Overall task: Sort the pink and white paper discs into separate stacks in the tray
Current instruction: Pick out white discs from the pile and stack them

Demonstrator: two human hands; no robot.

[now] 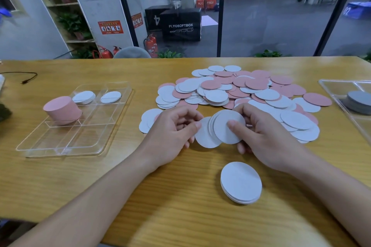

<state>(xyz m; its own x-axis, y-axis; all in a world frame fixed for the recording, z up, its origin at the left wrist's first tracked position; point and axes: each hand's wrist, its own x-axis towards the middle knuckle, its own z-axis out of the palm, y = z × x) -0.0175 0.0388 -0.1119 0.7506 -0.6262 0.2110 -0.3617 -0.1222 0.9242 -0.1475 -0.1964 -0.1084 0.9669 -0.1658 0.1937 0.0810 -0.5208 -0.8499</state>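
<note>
Head view showed both hands closed on a fan of white discs, left hand pinching its near edge, right hand gripping the bulk; the tray lay well off beyond the left hand, nearer that one.

left hand + right hand: grip fanned white discs | pink stack in tray (far-left compartment)

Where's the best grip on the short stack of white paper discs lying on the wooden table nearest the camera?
Pinch the short stack of white paper discs across its rim, fingers on opposite edges, coming from above. It lies flat on the wooden table, apart from the loose pile, so the sides look open. Edges seem roughly aligned; squeezing there should keep them together.
</note>
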